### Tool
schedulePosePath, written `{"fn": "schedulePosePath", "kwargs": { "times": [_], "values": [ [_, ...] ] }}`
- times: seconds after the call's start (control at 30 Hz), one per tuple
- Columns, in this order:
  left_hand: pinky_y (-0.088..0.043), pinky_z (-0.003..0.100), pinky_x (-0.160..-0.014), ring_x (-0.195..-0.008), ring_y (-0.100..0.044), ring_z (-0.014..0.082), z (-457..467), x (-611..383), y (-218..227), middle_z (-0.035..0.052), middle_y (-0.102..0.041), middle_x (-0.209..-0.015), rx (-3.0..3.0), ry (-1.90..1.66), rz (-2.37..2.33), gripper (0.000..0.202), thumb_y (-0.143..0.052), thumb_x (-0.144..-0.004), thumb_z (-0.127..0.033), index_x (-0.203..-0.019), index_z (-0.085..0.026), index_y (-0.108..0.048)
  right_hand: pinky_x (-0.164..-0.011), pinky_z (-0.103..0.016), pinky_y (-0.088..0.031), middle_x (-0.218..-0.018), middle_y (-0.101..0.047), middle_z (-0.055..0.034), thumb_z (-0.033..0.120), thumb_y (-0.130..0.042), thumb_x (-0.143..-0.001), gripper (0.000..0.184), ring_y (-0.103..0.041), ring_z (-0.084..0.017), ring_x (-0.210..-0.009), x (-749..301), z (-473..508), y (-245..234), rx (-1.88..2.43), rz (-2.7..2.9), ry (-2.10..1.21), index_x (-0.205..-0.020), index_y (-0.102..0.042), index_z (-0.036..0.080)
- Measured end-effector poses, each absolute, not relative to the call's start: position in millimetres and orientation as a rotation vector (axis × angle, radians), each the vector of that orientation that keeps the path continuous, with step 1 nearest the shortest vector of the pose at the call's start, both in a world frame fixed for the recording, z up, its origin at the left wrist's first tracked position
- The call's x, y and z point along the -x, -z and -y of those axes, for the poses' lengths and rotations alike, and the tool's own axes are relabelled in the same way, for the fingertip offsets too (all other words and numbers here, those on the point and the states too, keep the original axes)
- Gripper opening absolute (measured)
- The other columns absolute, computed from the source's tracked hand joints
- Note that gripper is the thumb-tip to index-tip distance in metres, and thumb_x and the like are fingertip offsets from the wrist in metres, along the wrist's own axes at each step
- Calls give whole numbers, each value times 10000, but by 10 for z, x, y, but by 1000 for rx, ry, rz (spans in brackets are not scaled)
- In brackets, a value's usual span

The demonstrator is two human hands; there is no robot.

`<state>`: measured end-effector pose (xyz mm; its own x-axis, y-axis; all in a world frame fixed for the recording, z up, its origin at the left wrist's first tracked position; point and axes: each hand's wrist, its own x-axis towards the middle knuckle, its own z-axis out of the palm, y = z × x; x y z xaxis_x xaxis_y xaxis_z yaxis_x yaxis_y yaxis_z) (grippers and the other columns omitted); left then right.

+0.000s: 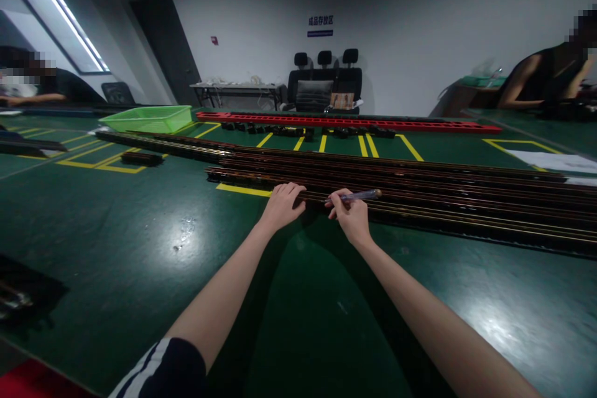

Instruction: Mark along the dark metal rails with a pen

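Observation:
My right hand [352, 217] grips a pen [361, 196] with a translucent bluish barrel, its tip pointing left at the nearest of the long dark strips [448, 214]. Those strips lie side by side in a bundle across the table, with thin shiny lines along their length. My left hand [282, 206] is at the near edge of the bundle, left of the pen tip. Its fingers curve over the nearest strip and the thumb lies on the near side. The strip's surface between my hands is too dark to make out any marks.
A green basket [149, 119] stands beyond the bundle at left. Behind lie a long red rail [349, 120] and several small black parts [280, 130]. A short dark piece [142, 158] is left, white paper [553, 160] right. People sit at both sides.

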<state>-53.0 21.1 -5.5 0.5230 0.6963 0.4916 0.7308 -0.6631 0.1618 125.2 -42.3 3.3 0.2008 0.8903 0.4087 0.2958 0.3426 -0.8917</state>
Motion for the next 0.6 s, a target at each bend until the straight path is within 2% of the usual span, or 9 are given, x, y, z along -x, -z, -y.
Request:
{"fn": "schedulePosePath", "kwargs": {
  "times": [0.6],
  "values": [
    [-394,390,-964,-1044,-551,212,-190,508,33,75,-615,-1088,2680,826,1273,283,-492,-862,-236,-1119,-141,-566,-415,-220,-433,-709,-684,-77,528,-510,-833,386,-574,-117,-438,-1285,388,13,1201,1362,-597,-772,-583,154]
  ]
}}
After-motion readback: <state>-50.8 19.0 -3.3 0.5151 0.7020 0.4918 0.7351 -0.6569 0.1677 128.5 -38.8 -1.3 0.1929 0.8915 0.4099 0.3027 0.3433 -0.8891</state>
